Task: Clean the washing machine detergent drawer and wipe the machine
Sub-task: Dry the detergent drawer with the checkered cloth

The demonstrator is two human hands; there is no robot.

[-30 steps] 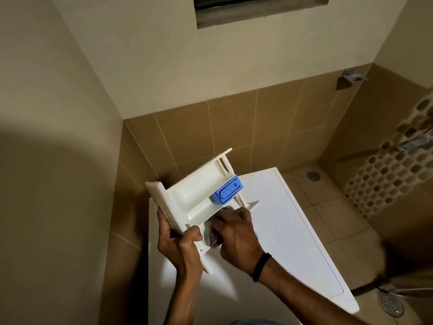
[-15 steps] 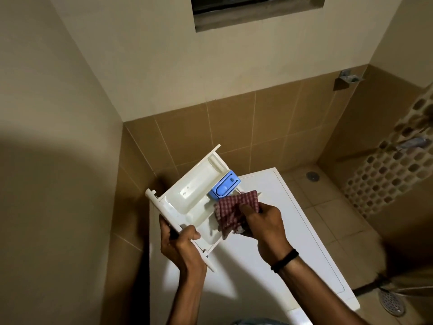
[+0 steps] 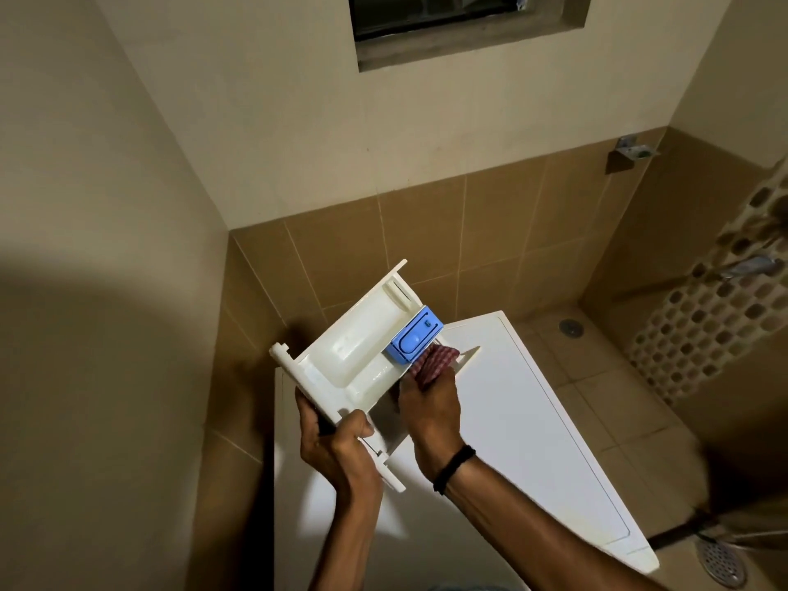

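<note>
Now, detergent drawer [image 3: 354, 364] out of the machine and held in the air, above the far left corner of the washing machine [image 3: 511, 420] top. Drawer white, tilted, its front panel toward the person, its open compartments facing up and to the right. It does not touch the machine top.

Left hand [image 3: 337, 445] grips the drawer at the front panel: fingers curled under the panel, thumb clamped over its upper face. This hand carries the drawer's weight.

Right hand [image 3: 428, 413] has its fingers curled round a red-checked cloth [image 3: 435, 362], bunched. The cloth is pushed into the right-side compartment, just beside and touching the blue insert [image 3: 413, 337], which sits in its slot near the middle of the drawer. Fingertips hidden by the cloth and the drawer wall. Black wristband [image 3: 454, 462] on the right wrist.

Large left compartment bare, with a faint sheen along its bottom edge.

Machine stands in the corner, its left edge against the beige wall and its far edge near the brown wall tiles [image 3: 426, 232].

Surroundings: a dark window [image 3: 460, 19] high on the far wall; a metal bracket [image 3: 631, 149] at the top of the tiles to the right; a tap [image 3: 746, 266] on the patterned wall; a small floor drain [image 3: 570, 327] beyond the machine's far right corner, a larger grated drain [image 3: 720, 563] near its near right corner.
</note>
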